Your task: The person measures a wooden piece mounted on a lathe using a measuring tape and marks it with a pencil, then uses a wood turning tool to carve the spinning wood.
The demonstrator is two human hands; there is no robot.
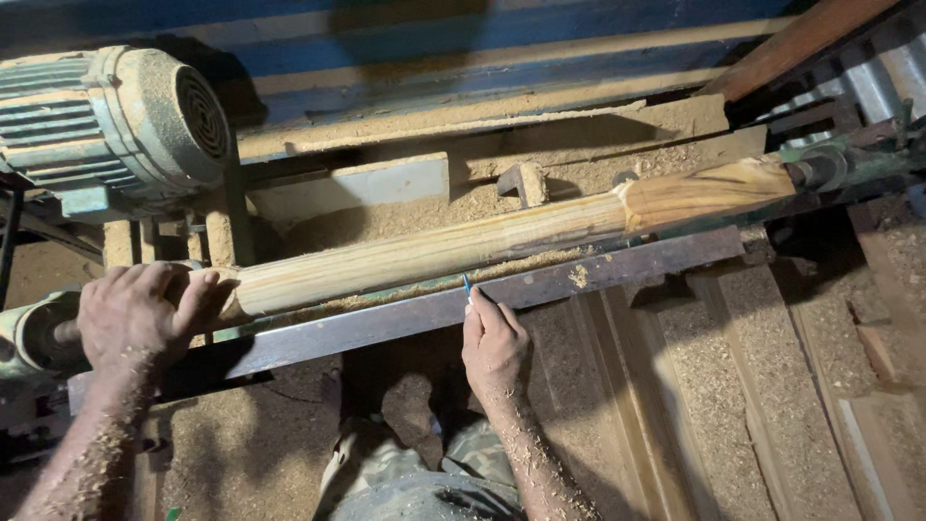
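The left hand (135,314) has its grip closed around the end of a long pale round wooden spindle (434,253) mounted across the lathe. The right hand (496,349) pinches a small blue pencil (467,284), tip at the flat dark steel tool rest (540,285) just below the spindle. Behind stands a dusty grey-green electric motor (116,121).

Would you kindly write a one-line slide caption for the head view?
Left hand grips a wooden spindle on a sawdust-covered lathe while the right hand holds a blue pencil at the tool rest.
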